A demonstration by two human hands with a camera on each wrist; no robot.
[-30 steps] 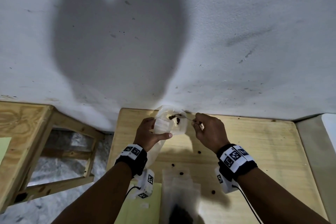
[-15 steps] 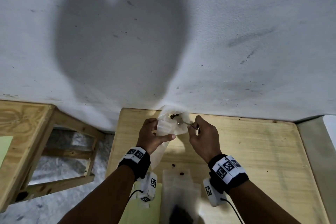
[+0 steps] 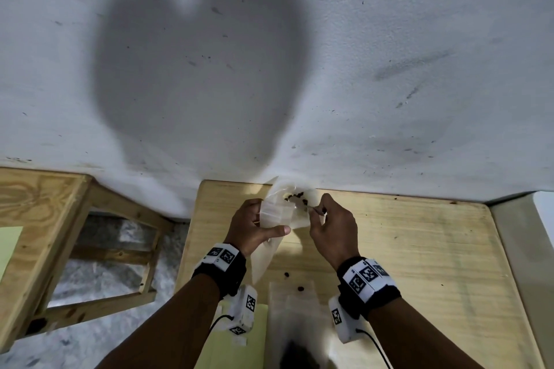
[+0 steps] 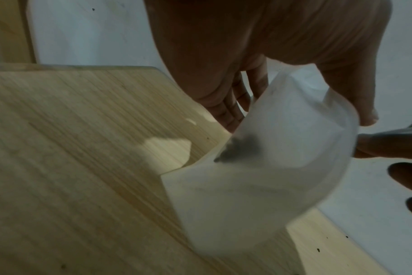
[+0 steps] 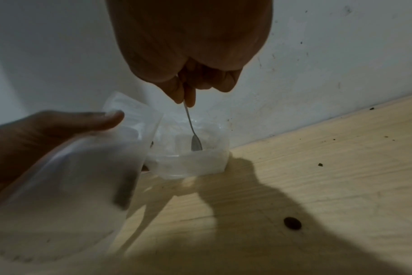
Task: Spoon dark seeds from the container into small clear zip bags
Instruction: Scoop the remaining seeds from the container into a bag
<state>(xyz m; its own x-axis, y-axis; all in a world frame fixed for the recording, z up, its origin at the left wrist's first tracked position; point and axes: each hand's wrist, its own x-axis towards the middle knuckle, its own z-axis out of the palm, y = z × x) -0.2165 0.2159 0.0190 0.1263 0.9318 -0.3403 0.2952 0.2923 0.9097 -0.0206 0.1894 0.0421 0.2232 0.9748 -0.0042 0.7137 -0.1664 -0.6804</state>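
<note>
Nearest, stray seeds [image 3: 300,288] lie on the wooden table [image 3: 419,249] behind both wrists, spilled. Further out, the left hand [image 3: 250,229] grips a small clear zip bag [image 3: 277,213], thumb across its front, with dark seeds [image 4: 238,150] already inside. Just beside it, the right hand [image 3: 332,228] pinches a thin spoon [image 5: 192,130], whose bowl dips into the clear container [image 5: 193,158] beyond the fingertips. Filling looks underway, with more scoops probably left.
</note>
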